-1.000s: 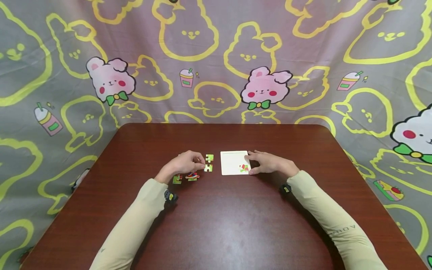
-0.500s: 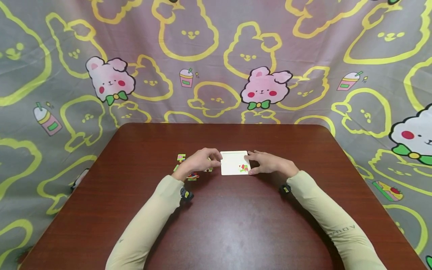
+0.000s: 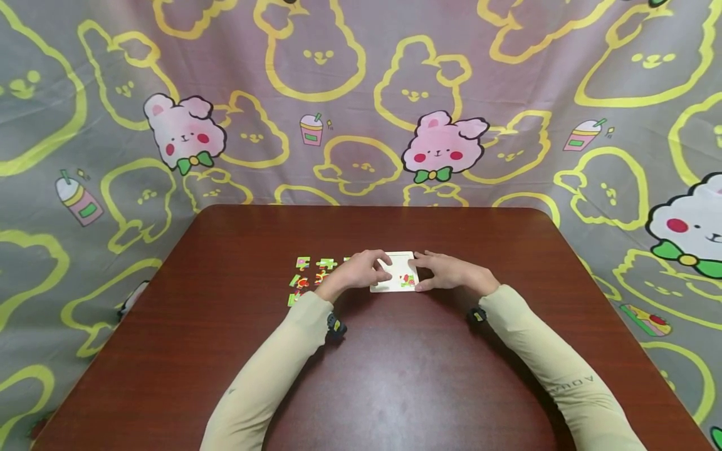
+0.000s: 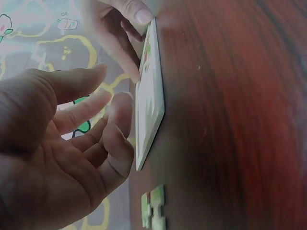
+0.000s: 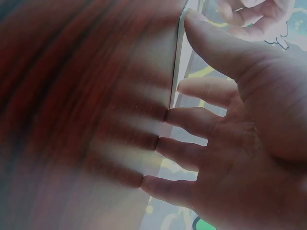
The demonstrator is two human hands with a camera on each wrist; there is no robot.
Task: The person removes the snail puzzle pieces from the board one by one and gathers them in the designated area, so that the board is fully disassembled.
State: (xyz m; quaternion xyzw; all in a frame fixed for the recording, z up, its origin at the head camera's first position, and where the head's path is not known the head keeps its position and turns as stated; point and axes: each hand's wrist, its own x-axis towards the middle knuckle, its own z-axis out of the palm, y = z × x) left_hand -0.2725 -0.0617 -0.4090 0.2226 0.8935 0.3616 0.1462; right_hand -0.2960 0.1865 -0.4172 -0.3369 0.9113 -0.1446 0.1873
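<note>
A white puzzle tray (image 3: 400, 265) lies on the table, with a red-and-green piece (image 3: 407, 280) in its near right corner. My left hand (image 3: 361, 269) is over the tray's left part, fingers bent loosely and thumb apart; in the left wrist view nothing shows between them. At the tray's right edge is my right hand (image 3: 451, 272). Its thumb (image 5: 204, 28) touches the tray's rim, and the other fingers spread out straight, several tips down on the table. Loose puzzle pieces (image 3: 303, 263) lie left of the tray, some hidden behind my left hand and wrist.
The brown wooden table (image 3: 383, 376) carries the tray and the pieces. A patterned cloth (image 3: 361, 106) hangs behind and along both sides of it. Two jigsaw pieces (image 4: 157, 206) sit close to the tray's left end in the left wrist view.
My left hand has moved right, from the loose pieces to above the tray, uncovering several pieces on the left. My right hand has stayed at the tray's right edge.
</note>
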